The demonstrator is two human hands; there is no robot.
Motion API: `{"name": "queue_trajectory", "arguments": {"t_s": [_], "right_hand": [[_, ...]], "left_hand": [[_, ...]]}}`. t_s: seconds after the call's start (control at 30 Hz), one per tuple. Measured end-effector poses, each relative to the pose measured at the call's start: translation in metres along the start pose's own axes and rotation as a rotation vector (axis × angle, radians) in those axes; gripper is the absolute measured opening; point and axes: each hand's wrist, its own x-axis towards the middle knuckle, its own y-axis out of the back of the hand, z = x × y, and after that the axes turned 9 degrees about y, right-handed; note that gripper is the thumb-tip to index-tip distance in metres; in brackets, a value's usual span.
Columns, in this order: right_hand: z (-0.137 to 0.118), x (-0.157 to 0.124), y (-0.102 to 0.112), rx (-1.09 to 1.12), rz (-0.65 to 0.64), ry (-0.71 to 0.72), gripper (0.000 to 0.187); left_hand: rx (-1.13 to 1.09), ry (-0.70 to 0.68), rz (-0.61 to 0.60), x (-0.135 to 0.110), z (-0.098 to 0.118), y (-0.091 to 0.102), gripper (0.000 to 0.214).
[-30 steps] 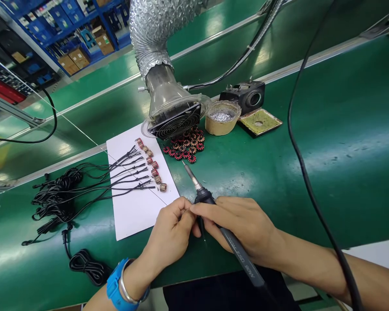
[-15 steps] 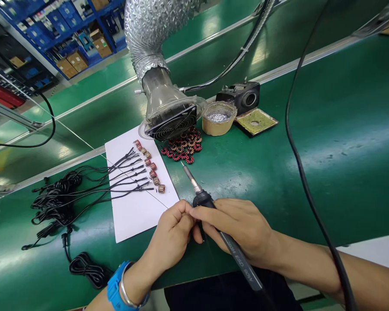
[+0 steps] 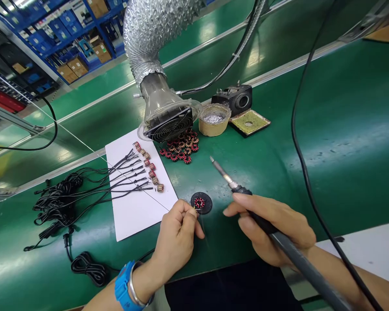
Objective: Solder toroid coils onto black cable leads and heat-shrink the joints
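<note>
My right hand (image 3: 275,224) is closed around the grip of a soldering iron (image 3: 298,257). Its metal tip (image 3: 218,166) points up and left, away from everything on the bench. My left hand (image 3: 178,231) pinches a thin wire (image 3: 197,209), whose short bright end pokes past the fingertips. That end reaches a small red-and-black wound coil (image 3: 199,203) lying on a round black disc (image 3: 207,206). Whether the wire touches the coil I cannot tell. A fine strand runs from the upper left down to my left hand, and a black cable passes under that wrist.
A fume extractor hood (image 3: 171,119) hangs over a pile of coils (image 3: 183,149). Beside it stand a solder-filled tub (image 3: 214,129), an iron stand (image 3: 240,99) and a sponge tray (image 3: 250,123). Cables (image 3: 58,201) and coils lie by white paper (image 3: 129,220); a black cord (image 3: 300,151) hangs right.
My right hand has drawn the soldering iron right and away from my left hand, uncovering the disc and coil. My left hand stays nearly in place.
</note>
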Motion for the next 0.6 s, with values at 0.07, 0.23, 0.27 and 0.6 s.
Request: {"name": "queue_trajectory", "arguments": {"t_s": [0.07, 0.23, 0.27, 0.6], "right_hand": [[-0.002, -0.005, 0.005, 0.021, -0.005, 0.016, 0.051], [-0.013, -0.004, 0.015, 0.083, -0.044, -0.037, 0.039], [-0.014, -0.003, 0.016, 0.087, -0.056, -0.053, 0.037], [-0.013, -0.003, 0.012, 0.108, -0.077, -0.055, 0.033]], "left_hand": [[-0.001, 0.002, 0.012, 0.001, -0.001, -0.001, 0.024], [-0.024, 0.018, 0.017, 0.003, -0.002, -0.002, 0.021], [-0.026, 0.019, 0.016, 0.003, -0.002, -0.001, 0.021], [-0.017, 0.029, 0.009, 0.003, 0.001, -0.001, 0.02]]}}
